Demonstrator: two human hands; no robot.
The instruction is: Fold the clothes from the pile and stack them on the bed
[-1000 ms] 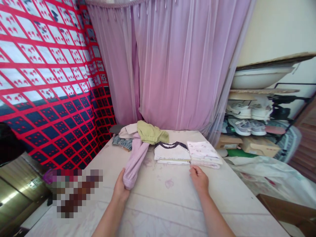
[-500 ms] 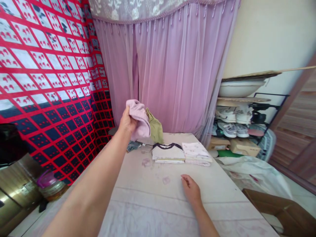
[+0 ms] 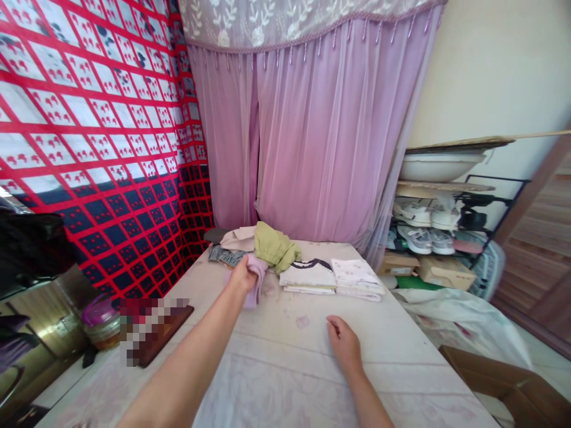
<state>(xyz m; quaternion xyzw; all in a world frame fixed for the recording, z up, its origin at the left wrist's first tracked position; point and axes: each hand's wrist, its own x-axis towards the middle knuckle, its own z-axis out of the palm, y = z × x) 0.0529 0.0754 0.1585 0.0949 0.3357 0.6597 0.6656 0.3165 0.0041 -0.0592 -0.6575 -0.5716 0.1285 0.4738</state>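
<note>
My left hand (image 3: 245,278) is closed around a lilac garment (image 3: 254,292), which hangs down low over the bed; its exact kind cannot be made out. Just behind it lies a loose heap with an olive-green garment (image 3: 277,248), a pale pink cloth (image 3: 238,239) and a bluish-grey garment (image 3: 226,255). Right of the heap are folded clothes: a white shirt with a dark neckline (image 3: 307,274) on top of one stack, and a stack of white patterned clothes (image 3: 357,276) beside it. On the bedcover, my right hand (image 3: 344,345) rests loosely curled, holding nothing visible.
The bed (image 3: 285,351) has a pale floral cover. A dark brown object (image 3: 166,337), partly pixelated, lies at its left edge. On the right stands a shoe rack (image 3: 495,190) with shoes and a white basin (image 3: 441,166). A cardboard box (image 3: 513,386) sits at lower right.
My left hand has lowered the lilac garment from above the heap toward the bed. The olive-green garment, raised before, now lies on the heap. My right hand stays put; the view has shifted slightly left.
</note>
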